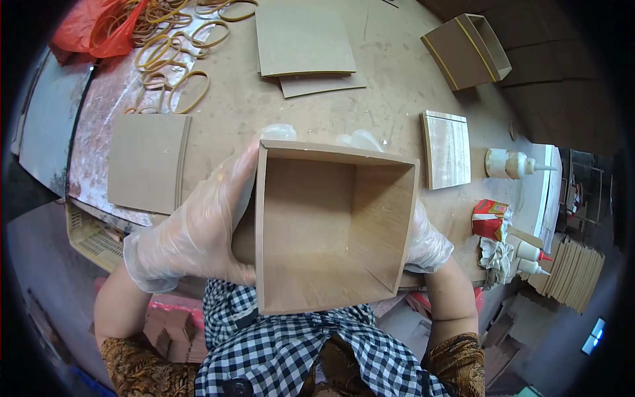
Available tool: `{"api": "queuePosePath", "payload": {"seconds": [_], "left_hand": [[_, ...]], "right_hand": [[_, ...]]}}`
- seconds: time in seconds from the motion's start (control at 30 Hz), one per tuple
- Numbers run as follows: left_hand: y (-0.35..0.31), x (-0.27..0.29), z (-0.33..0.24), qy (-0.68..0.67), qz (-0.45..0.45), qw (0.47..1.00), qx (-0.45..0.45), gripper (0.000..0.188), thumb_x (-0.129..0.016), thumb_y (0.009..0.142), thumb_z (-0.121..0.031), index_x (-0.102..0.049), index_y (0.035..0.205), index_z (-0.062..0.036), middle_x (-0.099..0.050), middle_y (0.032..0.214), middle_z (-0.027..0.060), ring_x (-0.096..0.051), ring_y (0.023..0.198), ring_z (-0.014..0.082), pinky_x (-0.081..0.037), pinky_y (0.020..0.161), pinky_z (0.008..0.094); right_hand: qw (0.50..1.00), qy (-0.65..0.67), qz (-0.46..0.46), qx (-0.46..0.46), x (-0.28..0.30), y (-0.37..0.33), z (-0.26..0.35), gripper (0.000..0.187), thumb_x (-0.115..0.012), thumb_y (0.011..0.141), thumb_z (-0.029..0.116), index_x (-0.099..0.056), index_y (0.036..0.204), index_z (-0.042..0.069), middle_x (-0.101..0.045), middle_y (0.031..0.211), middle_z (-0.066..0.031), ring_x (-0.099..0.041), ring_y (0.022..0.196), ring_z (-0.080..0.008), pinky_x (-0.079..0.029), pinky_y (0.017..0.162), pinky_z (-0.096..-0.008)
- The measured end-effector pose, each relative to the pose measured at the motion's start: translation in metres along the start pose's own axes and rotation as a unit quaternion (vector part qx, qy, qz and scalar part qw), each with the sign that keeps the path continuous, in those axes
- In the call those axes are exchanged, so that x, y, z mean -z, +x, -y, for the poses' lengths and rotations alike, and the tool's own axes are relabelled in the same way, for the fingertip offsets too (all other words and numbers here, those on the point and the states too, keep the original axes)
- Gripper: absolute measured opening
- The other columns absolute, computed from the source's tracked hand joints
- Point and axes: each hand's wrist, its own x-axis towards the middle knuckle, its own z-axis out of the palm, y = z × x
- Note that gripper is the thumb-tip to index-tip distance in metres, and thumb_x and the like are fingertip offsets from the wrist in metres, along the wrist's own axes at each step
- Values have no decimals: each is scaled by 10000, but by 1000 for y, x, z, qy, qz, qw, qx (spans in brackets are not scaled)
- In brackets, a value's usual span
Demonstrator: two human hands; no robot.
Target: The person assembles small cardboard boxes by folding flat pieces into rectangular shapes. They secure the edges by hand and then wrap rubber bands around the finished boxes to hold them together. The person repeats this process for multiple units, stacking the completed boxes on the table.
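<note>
An open box of brown fibreboard (311, 205) is held up in front of me, its hollow inside facing up toward the view. My left hand (208, 221), in a clear plastic glove, grips the box's left side, thumb low and fingers reaching past the far edge. On the opposite side my right hand (426, 241), gloved the same way, presses against the outer wall. Most of its fingers are hidden behind the box; some gloved tips show beyond the far rim. Stacked flat boards (147, 162) lie on the table to the left of my left hand.
Further back are more boards (304, 40) and a box with yellow bands (466, 51). Loose rubber bands (192, 92) lie by a red bag (99, 26). To the right are wooden pieces (446, 149), a glue bottle (512, 163), a red carton (491, 218) and smaller white bottles (529, 251).
</note>
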Motion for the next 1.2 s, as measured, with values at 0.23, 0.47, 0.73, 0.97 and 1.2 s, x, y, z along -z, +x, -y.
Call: {"api": "queuePosePath", "payload": {"seconds": [0.23,0.47,0.73,0.97,1.2], "left_hand": [[8,-3,1,-3,-27,999,-32,1391,-967,522,-268,-73,1543,38,-329,1512,299,-389,1380,462,-368,1132,466],[9,-1,-3,-42,-20,999,6,1386,-975,523,-295,-91,1531,54,-329,1508,305,-386,1389,446,-355,1140,462],[-5,4,-5,20,5,1000,16,1529,-997,464,-353,0,1546,64,-194,1581,309,-256,1468,425,-260,1195,421],[-18,9,-14,-64,-28,997,-22,1673,-985,391,-470,119,1545,31,8,1637,255,-19,1529,333,-128,1223,430],[-3,-15,-19,-104,-114,981,-119,1663,-980,442,-484,169,1552,-24,60,1641,228,-18,1523,365,-100,1222,487]], "right_hand": [[988,115,9,-100,0,1,-8,1229,-952,486,431,-347,1464,-3,-481,1440,-225,-507,1292,-418,-413,1080,-449],[973,170,0,-154,-5,0,-13,1189,-951,481,427,-384,1434,0,-498,1423,-219,-529,1267,-407,-421,1069,-446],[999,22,8,-45,3,3,-4,1281,-952,472,439,-319,1494,-2,-483,1439,-222,-508,1296,-418,-413,1079,-452],[1000,-19,-10,-2,4,3,3,1368,-967,467,391,-213,1540,-1,-451,1463,-254,-488,1295,-455,-418,1081,-451],[991,103,15,-89,5,-14,-9,1662,-956,310,516,2,1575,23,-139,1625,-245,-196,1494,-388,-218,1210,-426]]}}
